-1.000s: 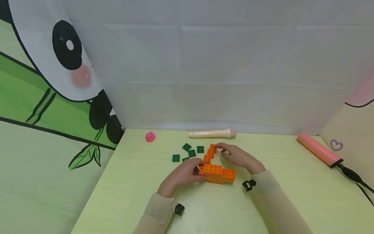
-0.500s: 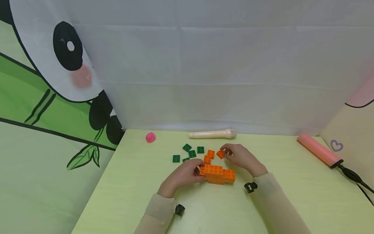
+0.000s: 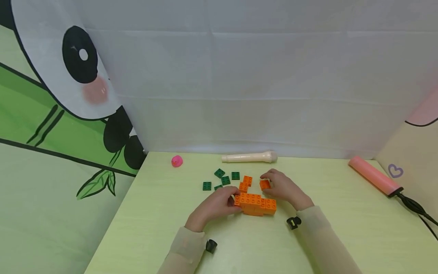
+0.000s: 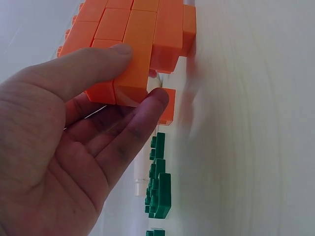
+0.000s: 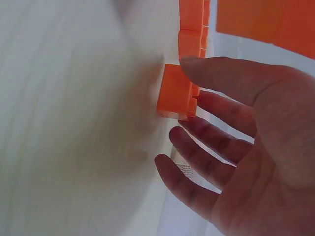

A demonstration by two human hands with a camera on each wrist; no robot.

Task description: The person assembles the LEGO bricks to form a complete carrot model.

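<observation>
My left hand (image 3: 216,205) grips the left end of an assembly of orange building bricks (image 3: 253,203). The left wrist view shows its thumb on one face of the orange bricks (image 4: 135,54), with fingers beneath. Beyond the assembly, my right hand (image 3: 282,186) pinches a single orange brick (image 3: 265,185) between thumb and fingers. From the right wrist, that brick (image 5: 173,91) appears low over the tabletop, studs facing away; whether it touches the surface I cannot tell. Two orange bricks (image 3: 245,183) lie behind the assembly, corner to corner.
Several green bricks (image 3: 225,180) are scattered left of the loose orange ones. A pale microphone-shaped object (image 3: 249,157) lies along the back of the table (image 3: 154,228). There is a small pink object (image 3: 176,161) at back left and a pink pump-like tube (image 3: 374,176) at right.
My right hand has drawn the farthest orange brick away from the other two, rightward and nearer, and turned it. The left hand keeps its grip on the assembly in the same place.
</observation>
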